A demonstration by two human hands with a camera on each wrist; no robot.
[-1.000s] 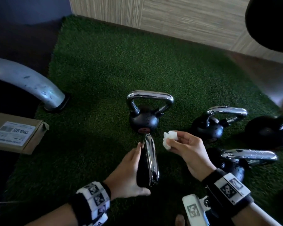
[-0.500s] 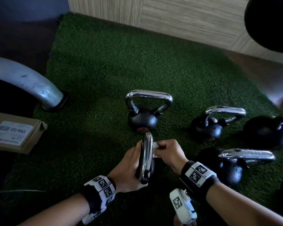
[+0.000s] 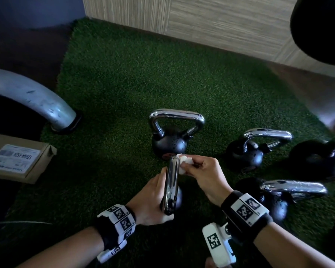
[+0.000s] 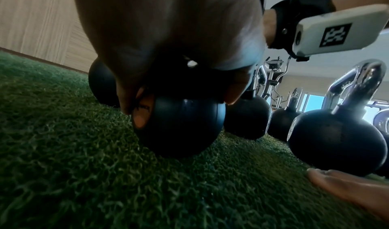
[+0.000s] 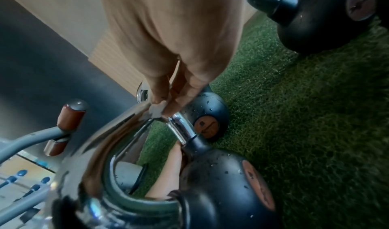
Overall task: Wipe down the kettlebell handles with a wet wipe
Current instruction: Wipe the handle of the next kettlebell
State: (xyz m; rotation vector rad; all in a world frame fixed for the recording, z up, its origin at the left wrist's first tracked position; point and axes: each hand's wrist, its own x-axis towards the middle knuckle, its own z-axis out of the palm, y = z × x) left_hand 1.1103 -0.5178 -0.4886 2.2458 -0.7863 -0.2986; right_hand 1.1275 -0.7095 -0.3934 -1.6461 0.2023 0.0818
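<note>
Pinching a crumpled white wet wipe (image 3: 184, 160) against the chrome handle (image 3: 172, 182) — right hand (image 3: 205, 176), left hand (image 3: 153, 200) gripping the black kettlebell (image 4: 181, 126).

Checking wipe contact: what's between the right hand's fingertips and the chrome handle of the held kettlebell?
The white wet wipe: the right hand pinches it against the far end of the chrome handle. Head view shows it; right wrist view confirms.

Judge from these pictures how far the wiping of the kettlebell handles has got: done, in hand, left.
Done: nothing shows for certain. In hand: the left hand steadies the nearest kettlebell while the right hand presses the wet wipe on its chrome handle. Left: probably the other kettlebells on the turf.
</note>
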